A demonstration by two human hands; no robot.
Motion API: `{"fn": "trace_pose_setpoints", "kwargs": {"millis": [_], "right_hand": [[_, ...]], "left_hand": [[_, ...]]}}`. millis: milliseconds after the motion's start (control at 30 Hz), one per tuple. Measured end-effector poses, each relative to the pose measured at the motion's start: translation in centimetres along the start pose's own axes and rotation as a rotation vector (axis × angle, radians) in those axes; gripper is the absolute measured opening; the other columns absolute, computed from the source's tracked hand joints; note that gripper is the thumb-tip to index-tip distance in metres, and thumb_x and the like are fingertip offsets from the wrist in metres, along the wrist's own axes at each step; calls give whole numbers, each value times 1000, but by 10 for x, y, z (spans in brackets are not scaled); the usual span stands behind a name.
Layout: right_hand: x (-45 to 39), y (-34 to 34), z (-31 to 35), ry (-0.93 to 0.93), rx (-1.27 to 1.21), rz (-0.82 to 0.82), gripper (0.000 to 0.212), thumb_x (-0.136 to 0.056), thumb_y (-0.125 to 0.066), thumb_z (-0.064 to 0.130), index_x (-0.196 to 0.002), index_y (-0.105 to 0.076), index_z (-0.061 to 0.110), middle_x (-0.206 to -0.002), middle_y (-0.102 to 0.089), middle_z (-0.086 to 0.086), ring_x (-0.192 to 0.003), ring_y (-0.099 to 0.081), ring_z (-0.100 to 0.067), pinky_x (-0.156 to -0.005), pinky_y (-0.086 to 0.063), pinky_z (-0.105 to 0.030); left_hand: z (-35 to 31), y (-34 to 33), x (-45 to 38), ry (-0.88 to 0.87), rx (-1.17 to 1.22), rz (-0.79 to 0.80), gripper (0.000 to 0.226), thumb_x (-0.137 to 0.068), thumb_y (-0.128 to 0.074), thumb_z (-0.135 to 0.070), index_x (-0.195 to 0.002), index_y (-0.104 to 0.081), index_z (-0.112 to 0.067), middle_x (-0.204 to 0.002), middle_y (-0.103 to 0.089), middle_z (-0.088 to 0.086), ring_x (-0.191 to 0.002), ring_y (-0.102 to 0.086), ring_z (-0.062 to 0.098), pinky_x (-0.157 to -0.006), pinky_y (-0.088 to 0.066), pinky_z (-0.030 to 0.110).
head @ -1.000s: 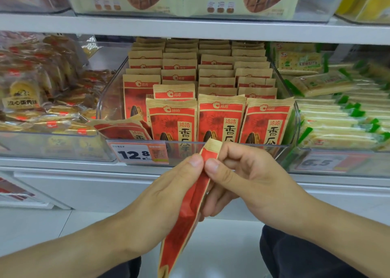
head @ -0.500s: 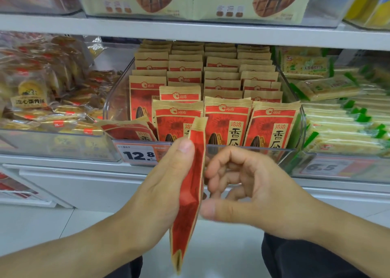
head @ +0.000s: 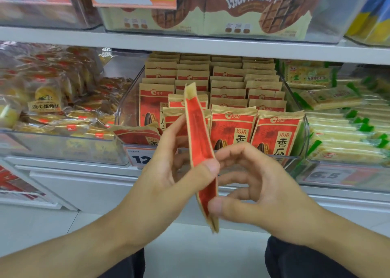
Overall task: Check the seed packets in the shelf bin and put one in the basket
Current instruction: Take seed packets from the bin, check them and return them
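I hold one red and tan seed packet (head: 198,134) upright and edge-on in front of the shelf. My left hand (head: 166,185) pinches it, thumb on the near face and fingers behind. My right hand (head: 263,189) is just right of it, fingers loosely curled, with the thumb tip touching the packet's lower edge. Behind stands the clear shelf bin (head: 126,106), with several rows of the same seed packets (head: 232,130) upright in it. One packet (head: 137,133) lies tipped over at the bin's front left. No basket is in view.
A clear bin of wrapped pastries (head: 52,106) sits left of the seed bin, and a bin of green-edged cracker packs (head: 337,130) sits to the right. A white shelf board (head: 190,45) runs overhead with biscuit boxes on it. Price labels (head: 137,157) line the shelf front.
The packet has risen and swung upright from hanging down. My right hand let go of its top corner and dropped lower beside it, while my left hand's grip moved to mid-packet.
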State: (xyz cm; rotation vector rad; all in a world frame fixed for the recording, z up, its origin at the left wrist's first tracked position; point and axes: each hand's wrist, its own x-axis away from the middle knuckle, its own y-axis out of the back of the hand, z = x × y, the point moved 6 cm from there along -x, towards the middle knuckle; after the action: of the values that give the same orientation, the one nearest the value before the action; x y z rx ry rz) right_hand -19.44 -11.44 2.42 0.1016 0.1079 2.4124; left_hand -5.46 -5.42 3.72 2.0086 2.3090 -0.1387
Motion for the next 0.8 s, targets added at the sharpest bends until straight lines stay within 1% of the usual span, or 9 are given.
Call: {"fn": "trace_pose_setpoints", "kwargs": {"millis": [33, 100, 233, 300, 500, 600, 667, 733, 800], "right_hand": [[-1, 5, 3, 11, 5, -3, 54, -63, -93, 19, -109, -66, 27, -113, -71, -1, -101, -73, -24, -74, -64, -44], [-2, 13, 12, 34, 43, 7, 46, -67, -93, 18, -106, -70, 25, -110, -74, -4, -102, -74, -24, -75, -64, -43], [-2, 28, 19, 41, 114, -65, 41, -64, -89, 24, -100, -72, 16, -98, -78, -4, -94, -76, -22, -77, -64, -47], [-2, 30, 17, 24, 129, -95, 45, -61, -87, 27, -101, -71, 15, -94, -79, -4, -90, -77, -22, -77, -64, -46], [0, 24, 13, 40, 167, -140, 56, -55, -92, 35, -104, -68, 24, -103, -75, 0, -93, -73, -19, -73, -64, -45], [2, 19, 16, 90, 240, -187, 68, -51, -96, 52, -109, -62, 39, -114, -68, 6, -102, -68, -16, -71, -63, -39], [5, 14, 17, 115, 320, -215, 76, -45, -91, 62, -111, -56, 49, -119, -61, 13, -104, -65, -12, -71, -62, -36], [8, 9, 18, 119, 392, -235, 81, -43, -88, 66, -114, -51, 53, -119, -54, 21, -106, -62, -7, -73, -60, -32], [10, 4, 19, 129, 448, -240, 86, -44, -87, 65, -119, -47, 53, -118, -47, 28, -109, -60, -2, -76, -57, -23]], "left_hand": [[-1, 0, 1, -10, -16, 28, 85, -76, -72, -40, -151, -33, -34, -132, -63, -10, -122, -62, 9, -94, -54, 24], [0, 3, 2, -7, -34, 33, 85, -75, -74, -37, -150, -35, -32, -129, -65, -9, -120, -64, 11, -91, -54, 20], [5, 4, -4, 21, 33, -6, 39, -83, -69, -32, -121, -64, -38, -119, -72, -5, -109, -70, 16, -82, -58, 23], [7, 3, -5, 44, 76, -29, 28, -88, -59, -25, -110, -70, -38, -112, -75, -3, -102, -72, 16, -77, -59, 24], [8, -1, -3, 61, 41, 5, 33, -94, -44, -37, -110, -72, -38, -109, -77, -4, -102, -74, 16, -79, -58, 23], [9, -3, -1, 76, -19, 16, 30, -101, -45, -43, -106, -74, -36, -102, -78, -3, -95, -75, 15, -76, -58, 21], [9, -5, 1, 75, -99, 24, 33, -102, -43, -45, -102, -74, -32, -95, -79, -4, -90, -75, 14, -74, -58, 21], [9, -7, 2, 65, -178, 24, 34, -99, -43, -41, -97, -73, -25, -90, -78, -2, -85, -75, 16, -72, -59, 24], [9, -7, 2, 56, -235, 18, 36, -99, -44, -38, -93, -74, -19, -88, -77, 1, -84, -75, 20, -72, -61, 35]]}}
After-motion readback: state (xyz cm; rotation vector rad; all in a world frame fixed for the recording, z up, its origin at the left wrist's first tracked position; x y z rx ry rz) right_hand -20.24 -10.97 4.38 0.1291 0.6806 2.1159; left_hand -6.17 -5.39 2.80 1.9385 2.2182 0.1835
